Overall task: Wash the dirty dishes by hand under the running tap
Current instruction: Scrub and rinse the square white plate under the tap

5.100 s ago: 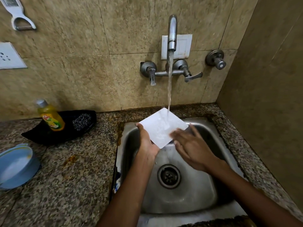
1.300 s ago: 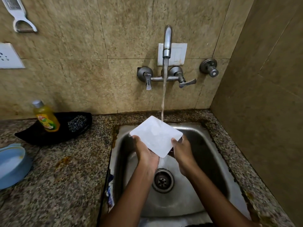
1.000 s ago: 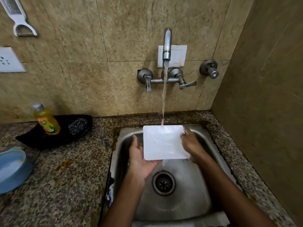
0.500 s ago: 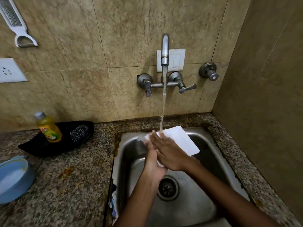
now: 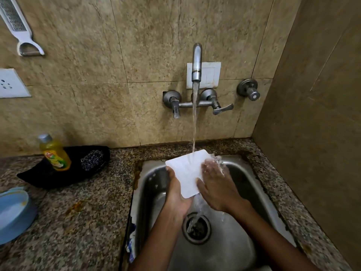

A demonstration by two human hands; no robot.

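Head view: the white plate [image 5: 188,172] is held tilted over the far half of the sink [image 5: 230,249], the stream from the tap [image 5: 197,61] striking its far edge. Wet and gripped only at one side, it could slip and knock against the steel; water glancing off it may splash the tabletop [image 5: 82,218]. The left hand [image 5: 176,194] curls round the plate's left edge from beneath. The right hand [image 5: 214,183] lies flat, fingers straight, pressing its right side.
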